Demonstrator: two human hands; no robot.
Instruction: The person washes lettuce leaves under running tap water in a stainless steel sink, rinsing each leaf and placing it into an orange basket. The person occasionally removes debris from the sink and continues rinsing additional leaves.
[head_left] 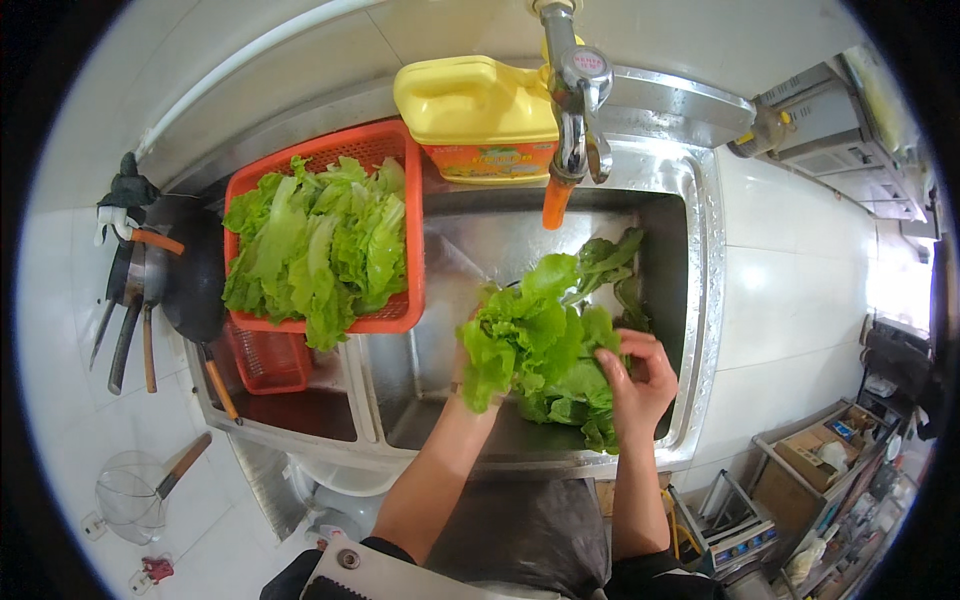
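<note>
A bunch of green lettuce [535,335] is held over the right basin of a steel sink [425,260]. My left hand [463,368] supports it from the left, most of its fingers hidden beneath the leaves. On the right side of the bunch, my right hand [640,380] pinches a leaf between thumb and fingers. Darker loose leaves [608,262] lie in the basin behind and to the right of the bunch. At the left, a red plastic basket [415,255] holds a pile of lettuce leaves [320,235].
A chrome tap [570,120] with an orange spout end [556,203] reaches over the basin. Beside it stands a yellow jug [475,100]. A smaller red basket [270,365] sits in the left basin. A dark wok [193,275] hangs at the far left, and a cluttered shelf [800,460] stands right.
</note>
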